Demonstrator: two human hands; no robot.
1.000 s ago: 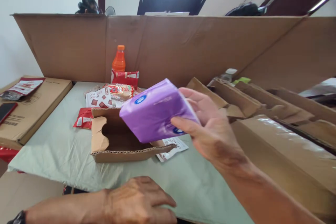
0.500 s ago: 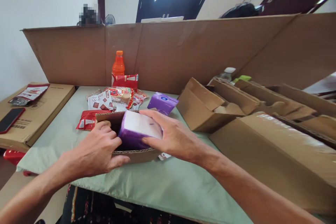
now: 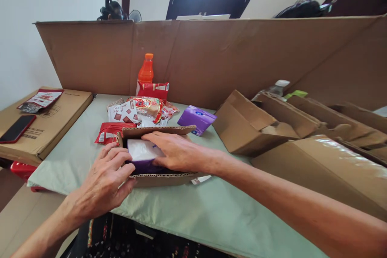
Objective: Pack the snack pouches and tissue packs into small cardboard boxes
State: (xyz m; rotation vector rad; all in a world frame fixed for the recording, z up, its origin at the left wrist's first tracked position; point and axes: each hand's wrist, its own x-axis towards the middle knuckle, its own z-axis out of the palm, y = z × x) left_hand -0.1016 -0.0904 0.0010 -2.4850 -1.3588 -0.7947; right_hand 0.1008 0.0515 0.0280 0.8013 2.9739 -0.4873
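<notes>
Pinching a purple-and-white tissue pack [image 3: 142, 150] with the right hand [image 3: 171, 151] inside the small cardboard box [image 3: 165, 181]; touching the box's left end with the left hand [image 3: 106, 178], loosely spread.

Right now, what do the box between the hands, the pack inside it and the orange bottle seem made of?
Box: matt brown cardboard, with corrugations along its cut rim. Pack: probably thin, glossy plastic film, since its white top catches the light. Bottle: likely smooth plastic, judging by its moulded shape, though glass is possible.
</notes>
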